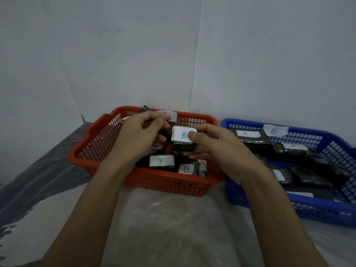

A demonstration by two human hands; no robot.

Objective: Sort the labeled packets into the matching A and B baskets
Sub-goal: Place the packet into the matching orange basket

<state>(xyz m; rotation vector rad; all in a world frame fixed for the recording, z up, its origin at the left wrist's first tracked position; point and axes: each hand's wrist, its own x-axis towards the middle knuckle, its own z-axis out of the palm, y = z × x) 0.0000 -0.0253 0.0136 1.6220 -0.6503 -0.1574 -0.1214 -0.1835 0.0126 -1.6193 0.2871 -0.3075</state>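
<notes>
A red basket (107,132) with an A tag (169,114) on its far wall sits in the middle. To its right stands a blue basket (327,209) with a B tag (274,130). My right hand (217,149) holds a dark packet with a white B label (183,137) above the red basket. My left hand (138,137) hovers over the red basket, fingers curled around another dark packet (163,132) whose label is hidden. Two B-labeled packets (161,161) and an A-labeled one (202,166) lie in the red basket.
Several dark packets (300,151) with white labels lie in the blue basket. Both baskets rest on a plastic-covered surface (169,228) against a white wall (173,54). A grey sheet (38,180) spreads to the left.
</notes>
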